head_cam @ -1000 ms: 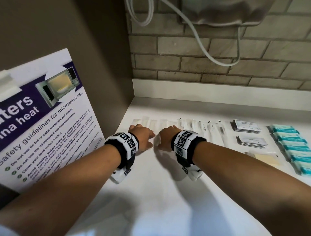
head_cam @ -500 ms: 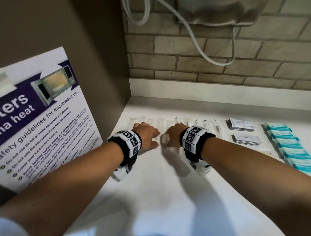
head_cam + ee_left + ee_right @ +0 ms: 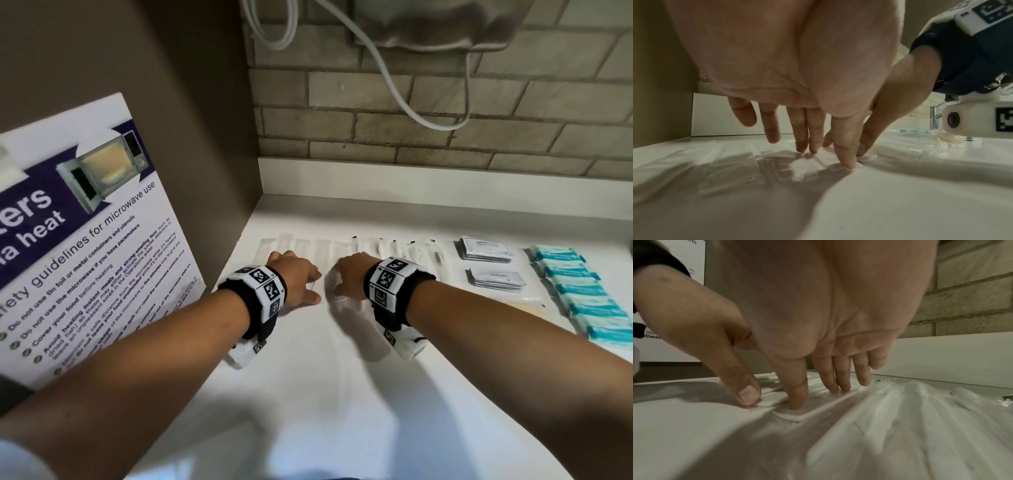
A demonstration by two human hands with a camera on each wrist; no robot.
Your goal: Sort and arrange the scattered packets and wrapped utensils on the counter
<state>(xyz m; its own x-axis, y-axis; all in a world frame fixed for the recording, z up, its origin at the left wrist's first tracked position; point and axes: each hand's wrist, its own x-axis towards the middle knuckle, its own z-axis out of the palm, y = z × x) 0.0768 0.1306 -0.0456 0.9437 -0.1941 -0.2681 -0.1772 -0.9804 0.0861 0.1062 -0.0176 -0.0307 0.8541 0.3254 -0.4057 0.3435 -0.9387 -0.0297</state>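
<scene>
A row of clear-wrapped utensils [image 3: 342, 248] lies side by side along the back of the white counter [image 3: 342, 394]. My left hand [image 3: 296, 281] and right hand [image 3: 349, 275] rest next to each other on the left part of that row. In the left wrist view the left hand [image 3: 828, 157] has straight fingers [image 3: 807, 149] that press on the crinkled wrappers [image 3: 777, 167]. The right hand [image 3: 818, 397] presses its fingertips and thumb onto a wrapped white utensil [image 3: 797, 417]. The thumbs nearly touch. Neither hand curls round anything.
Two stacks of white packets [image 3: 484, 248] [image 3: 496, 279] lie right of the utensils, then a clear yellowish packet [image 3: 529, 305] and a column of teal packets [image 3: 582, 294]. A microwave safety poster [image 3: 85, 240] leans at the left. A brick wall [image 3: 411, 102] with a hanging cable [image 3: 394, 75] stands behind.
Both hands stay pressed on the wrapped utensils and have shifted only slightly, remaining close together. The head view has moved a little.
</scene>
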